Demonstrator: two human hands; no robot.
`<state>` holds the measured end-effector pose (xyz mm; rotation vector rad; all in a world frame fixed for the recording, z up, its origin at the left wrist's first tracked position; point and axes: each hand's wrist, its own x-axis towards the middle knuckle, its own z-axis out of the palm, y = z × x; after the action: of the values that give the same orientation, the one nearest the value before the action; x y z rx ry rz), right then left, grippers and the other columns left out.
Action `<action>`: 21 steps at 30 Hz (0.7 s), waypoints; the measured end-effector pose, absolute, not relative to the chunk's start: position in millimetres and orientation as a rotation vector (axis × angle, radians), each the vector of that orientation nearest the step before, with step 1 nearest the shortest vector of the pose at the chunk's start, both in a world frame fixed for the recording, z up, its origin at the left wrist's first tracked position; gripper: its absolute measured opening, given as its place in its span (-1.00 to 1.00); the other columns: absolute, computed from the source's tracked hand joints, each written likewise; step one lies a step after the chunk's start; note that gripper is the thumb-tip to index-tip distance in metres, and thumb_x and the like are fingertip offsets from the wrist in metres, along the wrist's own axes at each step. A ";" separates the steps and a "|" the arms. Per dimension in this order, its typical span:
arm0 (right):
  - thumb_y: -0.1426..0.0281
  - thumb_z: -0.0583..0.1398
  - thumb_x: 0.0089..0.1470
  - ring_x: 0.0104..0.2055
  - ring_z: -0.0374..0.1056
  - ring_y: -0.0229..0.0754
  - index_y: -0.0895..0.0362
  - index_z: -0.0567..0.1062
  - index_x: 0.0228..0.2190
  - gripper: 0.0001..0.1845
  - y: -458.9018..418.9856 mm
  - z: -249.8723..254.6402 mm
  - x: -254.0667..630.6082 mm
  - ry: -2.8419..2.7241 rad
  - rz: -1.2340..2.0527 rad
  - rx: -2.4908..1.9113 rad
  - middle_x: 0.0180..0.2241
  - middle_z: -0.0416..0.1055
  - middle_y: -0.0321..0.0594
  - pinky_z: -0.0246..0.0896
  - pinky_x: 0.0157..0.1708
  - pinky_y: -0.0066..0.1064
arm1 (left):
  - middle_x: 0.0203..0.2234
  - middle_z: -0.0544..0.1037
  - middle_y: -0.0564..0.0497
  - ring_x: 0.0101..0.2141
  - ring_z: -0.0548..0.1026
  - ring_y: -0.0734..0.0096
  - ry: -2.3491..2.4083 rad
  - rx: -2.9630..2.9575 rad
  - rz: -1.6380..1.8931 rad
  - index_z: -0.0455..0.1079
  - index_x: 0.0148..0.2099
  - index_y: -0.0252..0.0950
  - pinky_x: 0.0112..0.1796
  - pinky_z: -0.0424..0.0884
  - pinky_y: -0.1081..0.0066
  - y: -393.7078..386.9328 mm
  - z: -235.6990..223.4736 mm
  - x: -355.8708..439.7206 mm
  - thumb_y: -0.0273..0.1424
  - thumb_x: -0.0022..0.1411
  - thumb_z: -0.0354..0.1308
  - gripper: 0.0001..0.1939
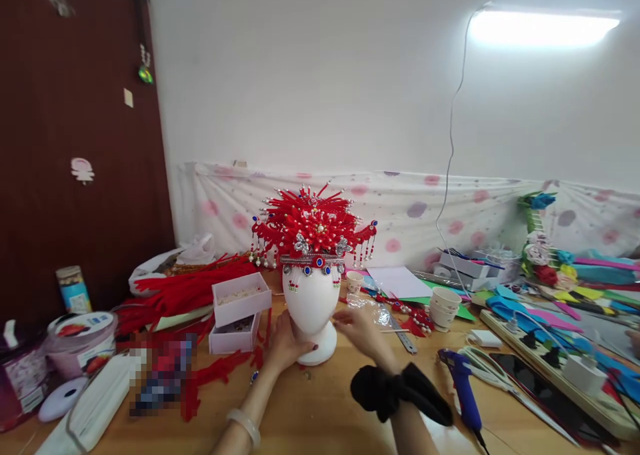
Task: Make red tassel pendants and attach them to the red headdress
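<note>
A white mannequin head (pixel 309 302) stands upright on its round base in the middle of the wooden table. It wears a red headdress (pixel 317 228) with pearl-tipped stems, silver butterflies, blue gems and beaded tassels hanging at both sides. My left hand (pixel 286 345) is wrapped around the neck from the left, its thumb side toward me. Close to the right side of the neck, my right hand (pixel 363 335) has its fingers curled together. What they hold, if anything, is hidden, and I cannot tell whether they touch the head.
White boxes of beads (pixel 243 298) and red chenille stems (pixel 200 278) lie left. At right are paper cups (pixel 444 306), a metal ruler (pixel 404 338), a blue glue gun (pixel 461 385), white scissors (pixel 493 372) and a power strip (pixel 547 368). A plastic tub (pixel 83 342) stands far left.
</note>
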<state>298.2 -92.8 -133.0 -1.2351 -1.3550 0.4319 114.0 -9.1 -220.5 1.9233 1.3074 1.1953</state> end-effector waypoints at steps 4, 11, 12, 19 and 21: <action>0.07 0.23 0.00 -0.28 0.49 -0.08 0.09 0.58 -0.33 -0.64 -89.0 -64.5 329.8 -1.117 0.434 -1.154 -0.32 0.58 -0.17 0.40 -0.24 -0.25 | 0.03 0.49 -0.23 0.14 0.37 -0.13 1.265 1.957 1.157 0.29 0.11 -0.31 0.10 0.28 0.04 -5.3 -225.0 113.6 -0.36 -0.30 0.47 -0.15; 0.25 0.29 0.14 -0.41 0.42 -0.30 0.22 0.51 -0.35 -0.74 -53.5 -26.8 323.2 -0.933 0.573 -1.083 -0.40 0.49 -0.25 0.37 -0.39 -0.43 | 0.07 0.43 -0.27 0.18 0.34 -0.13 1.255 1.974 1.111 0.23 0.12 -0.33 0.13 0.26 0.04 -3.7 -225.3 112.6 -0.32 -0.23 0.42 -0.17; 0.27 0.27 0.17 -0.42 0.40 -0.32 0.23 0.49 -0.33 -0.76 -52.4 -29.3 321.6 -0.912 0.569 -1.065 -0.40 0.47 -0.28 0.37 -0.40 -0.44 | 0.07 0.43 -0.28 0.17 0.34 -0.13 1.253 1.980 1.110 0.22 0.11 -0.34 0.13 0.26 0.05 -3.7 -224.9 112.4 -0.33 -0.23 0.42 -0.18; 0.28 0.38 -0.14 -0.40 0.44 -0.25 0.14 0.39 -0.38 -0.67 -58.4 -40.5 319.2 -0.885 0.489 -0.927 -0.45 0.47 -0.31 0.41 -0.35 -0.39 | 0.06 0.44 -0.23 0.19 0.32 -0.10 1.271 1.985 1.136 0.24 0.06 -0.30 0.13 0.27 0.08 -4.0 -225.2 113.5 -0.33 -0.22 0.43 -0.24; 0.30 0.38 -0.25 -0.36 0.46 -0.21 0.10 0.37 -0.40 -0.65 -59.0 -37.4 318.3 -0.907 0.441 -0.902 -0.44 0.48 -0.30 0.40 -0.33 -0.38 | 0.07 0.43 -0.23 0.17 0.35 -0.07 1.278 1.981 1.131 0.23 0.06 -0.30 0.13 0.28 0.10 -4.3 -224.6 113.9 -0.35 -0.22 0.43 -0.24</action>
<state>318.3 -59.0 -37.4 -0.9018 -0.9073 0.4410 113.9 -4.3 -224.6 1.9807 1.2782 1.1311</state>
